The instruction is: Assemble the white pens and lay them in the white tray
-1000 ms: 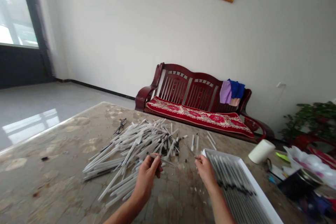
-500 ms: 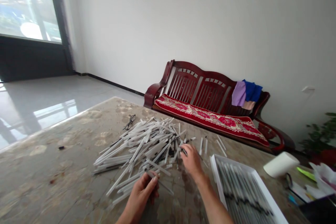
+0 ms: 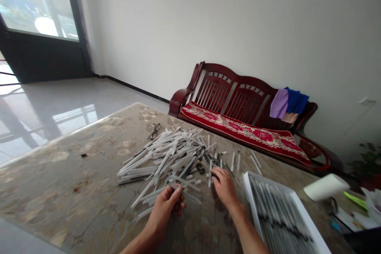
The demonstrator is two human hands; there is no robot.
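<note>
My left hand (image 3: 167,203) is closed, thumb against fingers, in a pinch on a slim whitish pen tube at the near edge of the pile. A heap of whitish, translucent pen tubes (image 3: 166,152) spreads over the table beyond it. My right hand (image 3: 225,187) is to the right of the heap, fingers curled down near the tabletop. A dark bit shows under those fingers, but what they hold is hidden. One loose whitish tube (image 3: 210,177) lies beside its fingertips. Small black parts (image 3: 201,169) lie at the heap's right side.
A white box (image 3: 249,202) with rows of pens stands right of my right arm. Beyond it lie a white roll (image 3: 326,187) and assorted items. Glasses (image 3: 154,131) rest behind the heap on the patterned table (image 3: 101,158). A red wooden bench (image 3: 238,99) stands behind.
The camera view has turned slightly left and down. The black piece seen between my right fingers earlier is now mostly hidden. My left hand keeps its pinch.
</note>
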